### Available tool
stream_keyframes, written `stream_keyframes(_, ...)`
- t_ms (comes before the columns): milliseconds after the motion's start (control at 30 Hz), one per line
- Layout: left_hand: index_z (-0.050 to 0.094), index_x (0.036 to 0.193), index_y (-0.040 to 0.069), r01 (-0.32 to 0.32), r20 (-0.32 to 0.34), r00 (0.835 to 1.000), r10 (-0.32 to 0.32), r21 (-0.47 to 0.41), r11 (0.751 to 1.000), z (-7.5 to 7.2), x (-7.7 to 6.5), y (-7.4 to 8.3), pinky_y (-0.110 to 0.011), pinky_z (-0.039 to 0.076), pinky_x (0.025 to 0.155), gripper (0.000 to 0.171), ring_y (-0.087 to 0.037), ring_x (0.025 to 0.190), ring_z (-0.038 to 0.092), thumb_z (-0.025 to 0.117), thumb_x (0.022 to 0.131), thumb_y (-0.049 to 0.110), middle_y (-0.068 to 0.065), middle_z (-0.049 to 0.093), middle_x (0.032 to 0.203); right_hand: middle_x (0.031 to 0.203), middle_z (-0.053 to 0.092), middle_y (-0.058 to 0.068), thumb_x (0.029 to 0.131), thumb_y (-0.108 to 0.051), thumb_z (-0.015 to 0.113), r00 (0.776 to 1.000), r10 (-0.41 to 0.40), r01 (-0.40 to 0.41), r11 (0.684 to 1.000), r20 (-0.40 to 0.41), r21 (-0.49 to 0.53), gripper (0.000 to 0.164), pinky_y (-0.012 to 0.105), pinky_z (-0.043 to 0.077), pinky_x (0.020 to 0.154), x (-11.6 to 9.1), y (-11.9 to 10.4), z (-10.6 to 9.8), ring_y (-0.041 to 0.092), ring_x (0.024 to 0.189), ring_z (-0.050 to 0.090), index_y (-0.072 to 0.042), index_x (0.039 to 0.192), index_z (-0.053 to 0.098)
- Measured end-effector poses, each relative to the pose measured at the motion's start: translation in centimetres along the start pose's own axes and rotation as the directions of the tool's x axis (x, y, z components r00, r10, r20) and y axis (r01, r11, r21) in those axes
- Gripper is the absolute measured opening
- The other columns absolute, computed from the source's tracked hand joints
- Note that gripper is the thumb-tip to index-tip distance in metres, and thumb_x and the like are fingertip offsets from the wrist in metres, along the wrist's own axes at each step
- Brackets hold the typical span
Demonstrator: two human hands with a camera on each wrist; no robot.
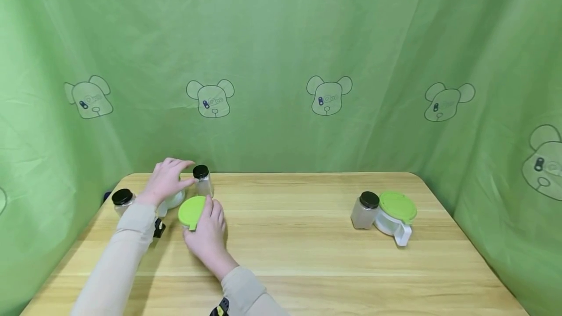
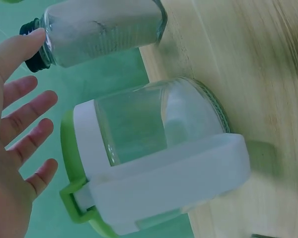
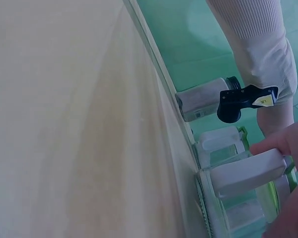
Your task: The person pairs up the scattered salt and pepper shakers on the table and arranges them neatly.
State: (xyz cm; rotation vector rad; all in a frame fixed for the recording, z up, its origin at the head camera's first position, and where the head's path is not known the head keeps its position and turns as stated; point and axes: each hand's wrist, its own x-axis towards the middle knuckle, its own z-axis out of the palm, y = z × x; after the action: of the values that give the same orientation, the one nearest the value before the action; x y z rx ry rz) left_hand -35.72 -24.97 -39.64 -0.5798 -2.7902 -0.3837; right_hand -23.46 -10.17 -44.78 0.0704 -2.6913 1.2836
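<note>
My left hand (image 1: 168, 180) is raised beside a small clear jar with a black lid (image 1: 201, 171) near the table's back edge. In the left wrist view its thumb overlaps that lid and the other fingers are spread apart. Under this hand stands a glass pot with a green lid and a white handle (image 2: 174, 178). My right hand (image 1: 207, 233) grips a second glass pot with a green lid (image 1: 191, 211), fingers along its right side and thumb near the front. In the right wrist view, this pot's white handle (image 3: 248, 173) shows beside the thumb.
Another black-lidded jar (image 1: 123, 198) stands at the left, partly behind my left sleeve. Over on the right, a third green-lidded pot (image 1: 397, 206) is close beside a black-lidded jar (image 1: 365, 212). A green curtain (image 1: 281, 62) surrounds the wooden table (image 1: 290, 257).
</note>
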Motion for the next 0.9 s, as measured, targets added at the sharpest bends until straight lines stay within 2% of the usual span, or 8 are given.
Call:
stream_keyframes(333,0.053,0.137,0.006,0.030,0.062,0.998,-0.025,-0.083,0.996,0.6,0.6,0.1,-0.060,0.031,0.107,0.065,-0.039,0.124,0.046,0.073,0.085,0.040,-0.017,0.062,0.131,0.147,0.041,0.014,0.069,-0.025,0.084,1.000,-0.023,0.022,0.998,-0.010,-0.051,0.096,0.047,0.036,0.113,0.3,0.0,-0.6,0.029,0.135,0.041,-0.006,0.148,0.032)
stream_keyframes(600,0.052,0.138,0.007,0.076,0.115,0.991,-0.067,-0.073,0.994,1.2,1.0,0.2,-0.062,0.031,0.108,0.072,-0.041,0.126,0.045,0.075,0.081,0.045,-0.020,0.061,0.131,0.143,0.045,0.013,0.067,-0.028,0.085,0.998,-0.058,0.056,0.994,-0.018,-0.093,0.096,0.043,0.040,0.111,0.3,0.1,-0.7,0.027,0.131,0.045,-0.005,0.146,0.036)
stream_keyframes(900,0.051,0.140,0.008,0.101,0.127,0.988,-0.089,-0.083,0.991,1.2,1.2,0.3,-0.064,0.033,0.106,0.074,-0.045,0.126,0.044,0.076,0.080,0.044,-0.025,0.055,0.134,0.140,0.046,0.010,0.067,-0.029,0.085,0.995,-0.102,0.101,0.991,-0.011,-0.085,0.095,0.037,0.043,0.109,0.6,0.3,-0.7,0.024,0.128,0.046,-0.004,0.145,0.036)
